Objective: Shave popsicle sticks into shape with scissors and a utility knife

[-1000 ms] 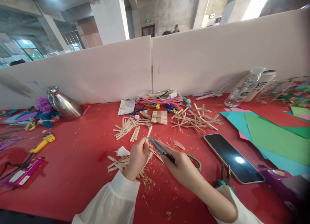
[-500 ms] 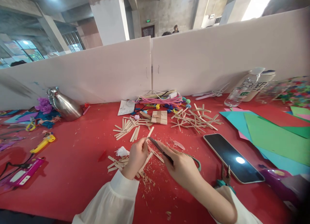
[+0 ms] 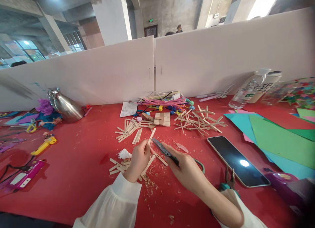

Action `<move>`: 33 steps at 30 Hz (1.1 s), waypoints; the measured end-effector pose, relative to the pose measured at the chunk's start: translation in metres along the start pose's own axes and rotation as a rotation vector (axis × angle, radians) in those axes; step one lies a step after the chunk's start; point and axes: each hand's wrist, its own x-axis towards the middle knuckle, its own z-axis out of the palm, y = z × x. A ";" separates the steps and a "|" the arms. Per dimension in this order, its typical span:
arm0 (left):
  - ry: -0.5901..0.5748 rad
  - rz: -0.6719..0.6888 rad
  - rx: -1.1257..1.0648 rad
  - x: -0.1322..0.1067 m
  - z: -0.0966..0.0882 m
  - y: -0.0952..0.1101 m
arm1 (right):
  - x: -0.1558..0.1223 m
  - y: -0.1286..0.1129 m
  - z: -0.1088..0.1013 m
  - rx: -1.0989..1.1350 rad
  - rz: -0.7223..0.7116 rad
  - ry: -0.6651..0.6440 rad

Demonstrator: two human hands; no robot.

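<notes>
My left hand [image 3: 138, 159] is closed on a wooden craft stick [image 3: 152, 134] that points up and away from it. My right hand [image 3: 185, 167] is closed on a dark utility knife [image 3: 164, 151], whose blade tip lies against the stick just above my left fingers. Wood shavings [image 3: 150, 183] are scattered on the red table [image 3: 78, 162] under both hands. A few cut sticks [image 3: 118, 166] lie just left of my left hand, beside a small white wad [image 3: 124, 154].
A smartphone [image 3: 237, 160] lies right of my hands, with coloured paper sheets [image 3: 275, 136] beyond. Piles of craft sticks [image 3: 197, 120], pipe cleaners [image 3: 163, 101], a steel jug [image 3: 64, 106], a plastic bottle [image 3: 247, 89] and pliers [image 3: 227, 182] stand around. White dividers [image 3: 221, 54] close the back.
The knife blade has shifted slightly along the stick between frames, with small turns of my right hand. My left hand and the stick have hardly moved.
</notes>
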 end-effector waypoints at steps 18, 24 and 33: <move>-0.004 -0.006 -0.021 0.000 0.000 0.002 | 0.001 -0.004 -0.002 0.075 0.068 -0.065; -0.007 0.000 -0.019 -0.001 0.001 0.000 | 0.001 -0.003 -0.001 0.090 0.070 -0.075; 0.005 0.026 0.012 -0.001 0.001 0.000 | 0.003 -0.001 -0.001 0.091 0.044 -0.051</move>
